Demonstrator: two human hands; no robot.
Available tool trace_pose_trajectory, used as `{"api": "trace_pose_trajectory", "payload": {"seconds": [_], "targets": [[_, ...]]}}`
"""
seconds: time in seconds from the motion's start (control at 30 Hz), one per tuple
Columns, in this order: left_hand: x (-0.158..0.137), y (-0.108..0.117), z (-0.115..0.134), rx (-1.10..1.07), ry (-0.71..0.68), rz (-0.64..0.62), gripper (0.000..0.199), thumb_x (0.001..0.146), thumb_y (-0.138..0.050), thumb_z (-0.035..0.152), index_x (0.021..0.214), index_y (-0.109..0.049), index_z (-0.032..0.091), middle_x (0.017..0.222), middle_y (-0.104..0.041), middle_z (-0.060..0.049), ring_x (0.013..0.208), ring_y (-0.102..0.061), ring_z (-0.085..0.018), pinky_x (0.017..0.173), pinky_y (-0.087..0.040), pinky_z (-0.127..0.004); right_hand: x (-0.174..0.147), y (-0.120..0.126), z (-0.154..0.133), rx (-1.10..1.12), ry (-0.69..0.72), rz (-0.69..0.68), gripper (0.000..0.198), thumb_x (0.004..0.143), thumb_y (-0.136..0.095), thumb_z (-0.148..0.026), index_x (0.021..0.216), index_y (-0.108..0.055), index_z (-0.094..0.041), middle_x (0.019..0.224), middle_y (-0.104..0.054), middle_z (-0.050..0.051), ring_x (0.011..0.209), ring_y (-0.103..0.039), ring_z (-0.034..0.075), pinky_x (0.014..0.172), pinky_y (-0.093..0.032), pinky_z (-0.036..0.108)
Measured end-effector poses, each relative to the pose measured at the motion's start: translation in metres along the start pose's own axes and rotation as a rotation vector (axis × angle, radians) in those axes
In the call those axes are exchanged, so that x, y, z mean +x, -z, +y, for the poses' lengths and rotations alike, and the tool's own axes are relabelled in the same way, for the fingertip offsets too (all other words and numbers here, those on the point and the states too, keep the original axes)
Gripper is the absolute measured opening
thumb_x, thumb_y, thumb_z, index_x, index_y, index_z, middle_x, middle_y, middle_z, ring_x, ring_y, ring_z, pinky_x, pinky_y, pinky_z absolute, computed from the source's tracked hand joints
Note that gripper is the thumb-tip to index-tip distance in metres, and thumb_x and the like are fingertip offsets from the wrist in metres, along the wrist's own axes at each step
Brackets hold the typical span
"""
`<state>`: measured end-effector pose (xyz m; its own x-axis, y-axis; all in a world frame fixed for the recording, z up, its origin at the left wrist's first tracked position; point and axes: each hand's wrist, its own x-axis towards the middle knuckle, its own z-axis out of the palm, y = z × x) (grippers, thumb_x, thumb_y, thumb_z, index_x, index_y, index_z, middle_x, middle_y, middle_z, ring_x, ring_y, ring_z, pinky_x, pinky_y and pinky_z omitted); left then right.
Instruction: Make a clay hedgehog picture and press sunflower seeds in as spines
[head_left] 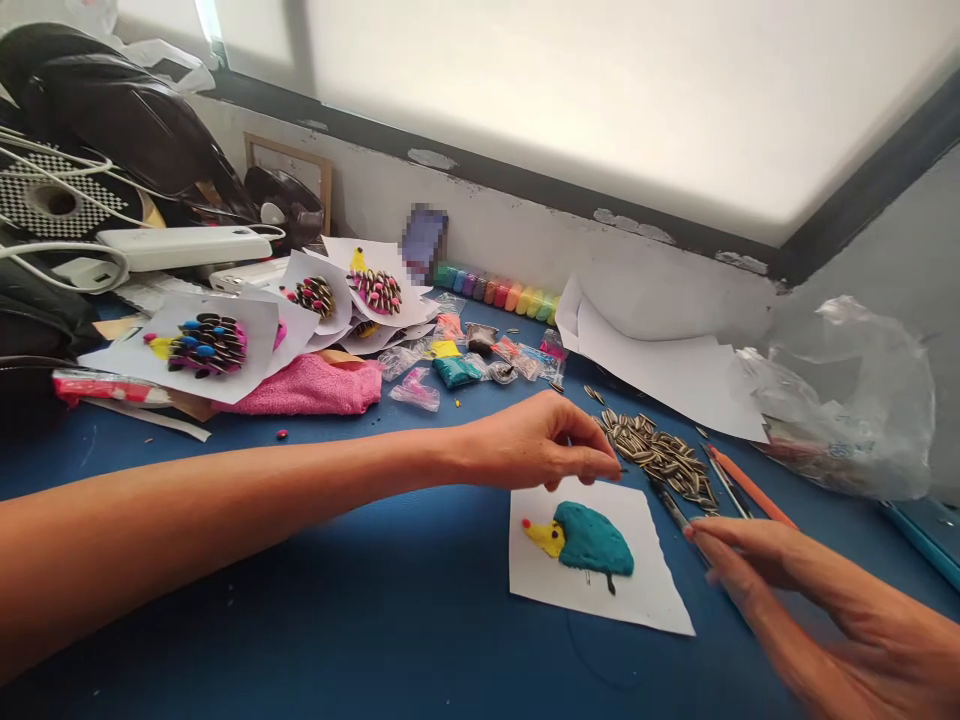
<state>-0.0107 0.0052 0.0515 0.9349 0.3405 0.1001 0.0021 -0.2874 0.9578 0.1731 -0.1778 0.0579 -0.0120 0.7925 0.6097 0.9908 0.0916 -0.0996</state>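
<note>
My left hand [551, 440] reaches across above the top edge of a white paper card [652, 600], its fingers pinched together. A tiny dark bit shows by the fingertips, too small to name. On the card is a flat clay hedgehog with a teal body [596, 540], a yellow face [546, 540], a red nose, a black eye and one dark leg; short drawn lines show beside the leg. My right hand [825, 610], slightly blurred, has its thumb and index finger on a dark pen-like tool [673, 508] right of the card. Beyond it lies a pile of striped sunflower seeds [660, 452].
Finished seed-covered hedgehog cards [206, 345] lie at left on a pink towel [307, 385]. Clay packets [457, 370] and a row of coloured clay tubs [499, 292] stand behind. White sheets [667, 375], an orange pen [754, 487] and a clear plastic bag [862, 400] are at right.
</note>
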Motion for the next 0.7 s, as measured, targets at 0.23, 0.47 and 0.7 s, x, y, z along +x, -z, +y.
{"api": "trace_pose_trajectory", "payload": {"seconds": [0.23, 0.47, 0.7], "targets": [[-0.006, -0.012, 0.01, -0.144, 0.055, -0.185, 0.017, 0.093, -0.061, 0.022, 0.087, -0.071, 0.011, 0.069, -0.056, 0.003, 0.055, -0.049, -0.005, 0.051, -0.04, -0.018, 0.01, -0.008, -0.021, 0.16, 0.044, -0.068, 0.021, 0.091, -0.062, -0.036, 0.11, -0.069, -0.029, 0.099, -0.076, -0.002, 0.085, -0.074, 0.015, 0.069, -0.059, 0.021], [-0.006, -0.01, 0.011, -0.109, 0.058, -0.23, 0.027, 0.096, -0.057, 0.034, 0.091, -0.072, 0.012, 0.079, -0.066, 0.0, 0.054, -0.053, -0.005, 0.051, -0.041, -0.019, 0.005, -0.014, -0.021, 0.123, 0.092, -0.003, 0.011, 0.089, -0.065, -0.032, 0.099, -0.069, -0.029, 0.09, -0.072, -0.003, 0.076, -0.071, 0.012, 0.069, -0.056, 0.019], [0.005, 0.008, -0.018, 0.526, -0.003, 0.053, 0.014, 0.089, -0.061, 0.018, 0.093, -0.074, 0.014, 0.086, -0.072, -0.002, 0.075, -0.06, -0.012, 0.066, -0.041, -0.023, -0.016, -0.021, -0.027, -0.021, 0.208, -0.101, 0.013, 0.095, -0.054, -0.03, 0.093, -0.066, -0.024, 0.083, -0.068, 0.001, 0.071, -0.067, 0.012, 0.07, -0.053, 0.021]]}}
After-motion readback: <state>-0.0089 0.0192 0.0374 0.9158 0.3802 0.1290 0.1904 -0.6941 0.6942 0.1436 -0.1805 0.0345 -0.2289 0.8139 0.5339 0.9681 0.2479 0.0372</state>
